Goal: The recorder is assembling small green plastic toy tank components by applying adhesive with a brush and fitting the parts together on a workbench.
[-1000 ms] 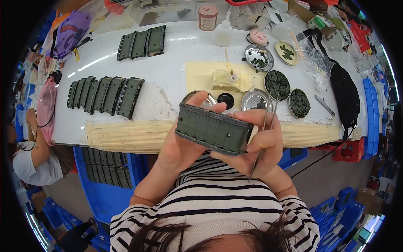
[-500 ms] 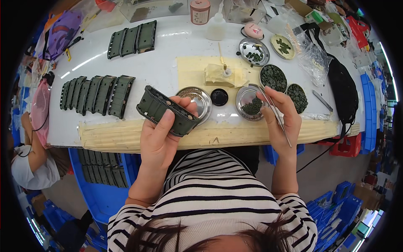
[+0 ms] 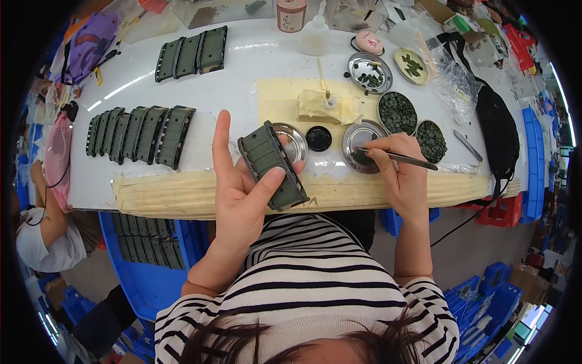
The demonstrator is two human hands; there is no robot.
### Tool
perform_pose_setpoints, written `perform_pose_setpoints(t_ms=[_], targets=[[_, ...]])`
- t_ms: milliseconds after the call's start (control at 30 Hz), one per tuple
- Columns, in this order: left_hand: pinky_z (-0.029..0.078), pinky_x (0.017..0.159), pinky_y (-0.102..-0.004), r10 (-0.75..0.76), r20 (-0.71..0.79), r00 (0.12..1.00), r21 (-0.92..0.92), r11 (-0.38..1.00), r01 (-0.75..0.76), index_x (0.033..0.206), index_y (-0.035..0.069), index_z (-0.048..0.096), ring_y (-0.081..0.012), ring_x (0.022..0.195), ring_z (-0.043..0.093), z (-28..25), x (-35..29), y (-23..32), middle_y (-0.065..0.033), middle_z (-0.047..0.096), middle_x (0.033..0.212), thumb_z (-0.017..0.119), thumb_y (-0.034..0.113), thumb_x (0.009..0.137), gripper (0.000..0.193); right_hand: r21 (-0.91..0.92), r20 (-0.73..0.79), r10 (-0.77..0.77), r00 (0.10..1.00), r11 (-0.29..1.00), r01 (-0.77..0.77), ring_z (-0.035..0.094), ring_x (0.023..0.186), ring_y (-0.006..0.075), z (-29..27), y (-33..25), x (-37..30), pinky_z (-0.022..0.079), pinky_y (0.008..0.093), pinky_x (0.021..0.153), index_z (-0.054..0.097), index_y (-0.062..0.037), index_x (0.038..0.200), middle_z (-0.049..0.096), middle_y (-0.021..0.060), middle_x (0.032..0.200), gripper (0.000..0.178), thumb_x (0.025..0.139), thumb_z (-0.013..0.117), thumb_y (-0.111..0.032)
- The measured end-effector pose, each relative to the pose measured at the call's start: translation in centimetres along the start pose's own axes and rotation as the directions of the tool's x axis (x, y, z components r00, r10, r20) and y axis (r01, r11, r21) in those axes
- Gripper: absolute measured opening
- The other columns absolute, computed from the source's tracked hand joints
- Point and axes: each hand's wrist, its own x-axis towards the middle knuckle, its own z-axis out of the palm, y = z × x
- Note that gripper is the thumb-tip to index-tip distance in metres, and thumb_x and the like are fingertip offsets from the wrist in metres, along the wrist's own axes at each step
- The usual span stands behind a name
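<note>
My left hand (image 3: 239, 193) grips a dark green, curved plastic panel (image 3: 267, 159) with toothed edges, holding it tilted above the table's front edge. Its thumb presses on the panel while the index finger points up and away. In my right hand (image 3: 401, 173) is a pair of metal tweezers (image 3: 418, 161), their tips down at a shallow metal dish (image 3: 348, 134) of small green pieces. Whether the tips hold a piece cannot be seen. Behind the panel, another metal dish (image 3: 297, 145) is partly covered. A small black round pot (image 3: 318, 139) stands between the dishes.
Similar green panels (image 3: 142, 134) stand in a row at left, with more panels (image 3: 191, 54) farther back. A taped block (image 3: 324, 108) holds a small cup. Dark green pieces (image 3: 397, 110) fill round tins at right, near spare tweezers (image 3: 467, 145). A blue crate (image 3: 145, 291) sits below left.
My left hand has turned the panel more upright and shifted it right, with its index finger now raised. My right hand has lowered the tweezers from upright to nearly flat, tips into the dish.
</note>
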Motion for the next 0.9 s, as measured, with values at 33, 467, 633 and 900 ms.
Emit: perform_pose_setpoints(t_ms=[33,467,633,900], targets=[[0.053,0.091,-0.0352,0.013,0.002,1.0,0.018,1.0,-0.013,0.134,0.002,0.041,-0.0224,0.106,0.061,0.1,0.0,0.0,-0.0139,0.058,0.114,0.054,-0.002,0.092,0.044,0.008,-0.003,0.0,1.0,1.0,0.0,0.054,0.076,0.0243,0.1,0.1,0.0,0.04,0.0348,0.072,0.068,-0.0063,0.085,0.062,0.0068,0.076,0.007,0.081,0.068,-0.012],[0.037,0.076,-0.0211,-0.055,0.235,0.971,0.385,0.922,-0.041,0.099,0.002,0.059,-0.0089,0.086,0.044,-0.3,0.9,-2.2,-0.0039,0.049,0.093,0.053,0.017,0.098,0.017,0.411,-0.026,-0.214,0.977,0.888,0.205,0.055,0.069,0.0247,0.7,-5.1,1.4,0.045,0.032,0.063,0.066,-0.0008,0.082,0.063,0.007,0.075,0.006,0.079,0.067,-0.006],[0.038,0.075,-0.021,0.0,0.281,0.96,0.476,0.868,-0.139,0.094,0.002,0.057,-0.0084,0.084,0.045,-0.6,1.0,-1.5,-0.0029,0.054,0.089,0.05,0.021,0.1,0.021,0.399,0.01,-0.266,0.964,0.885,0.24,0.058,0.069,0.025,1.2,-5.7,1.8,0.046,0.0324,0.064,0.067,-0.0003,0.085,0.064,0.0075,0.077,0.008,0.081,0.066,-0.007],[0.05,0.075,-0.0239,-0.246,0.274,0.93,-0.028,0.964,0.263,0.09,0.004,0.052,-0.0127,0.091,0.062,-0.1,0.8,-0.7,-0.0061,0.06,0.09,0.039,0.027,0.104,0.029,0.617,-0.002,-0.142,0.99,0.779,0.113,0.065,0.076,0.0237,2.1,-5.3,0.9,0.051,0.0333,0.071,0.066,0.0017,0.095,0.069,0.0107,0.087,0.016,0.086,0.062,-0.012]])
